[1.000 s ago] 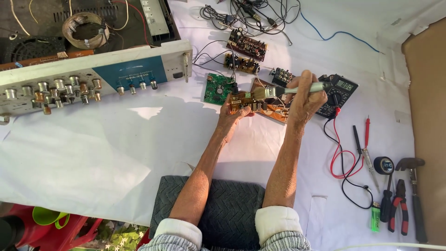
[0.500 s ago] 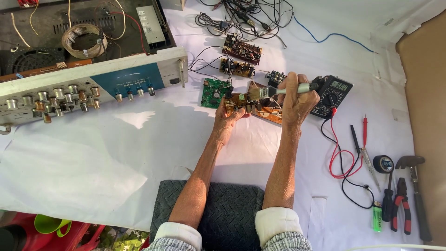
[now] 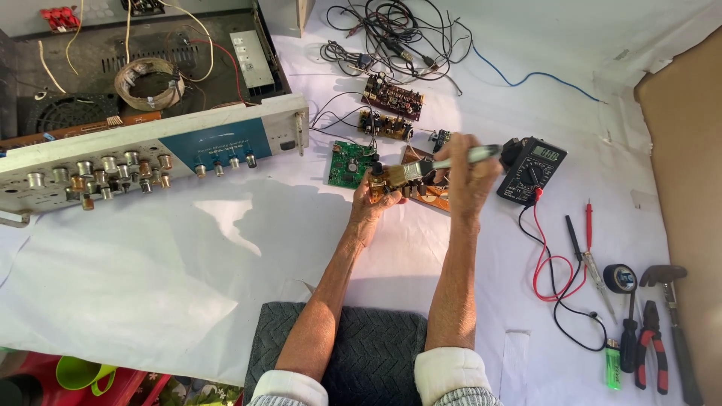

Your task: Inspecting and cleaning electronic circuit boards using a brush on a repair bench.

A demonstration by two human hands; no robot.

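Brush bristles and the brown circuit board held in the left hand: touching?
Touching. The head view shows the brush in the right hand, its bristles pressed onto the brown circuit board that the left hand holds.

Both arms reach forward, left hand (image 3: pixel 370 197) and right hand (image 3: pixel 470 177) with fingers curled closed.

"What sort of place?"
"A makeshift electronics repair spot; an opened amplifier (image 3: pixel 150 150), loose circuit boards (image 3: pixel 392 96), a multimeter (image 3: pixel 532 170) and pliers (image 3: pixel 651 344) lie on a white sheet (image 3: pixel 188 278)."
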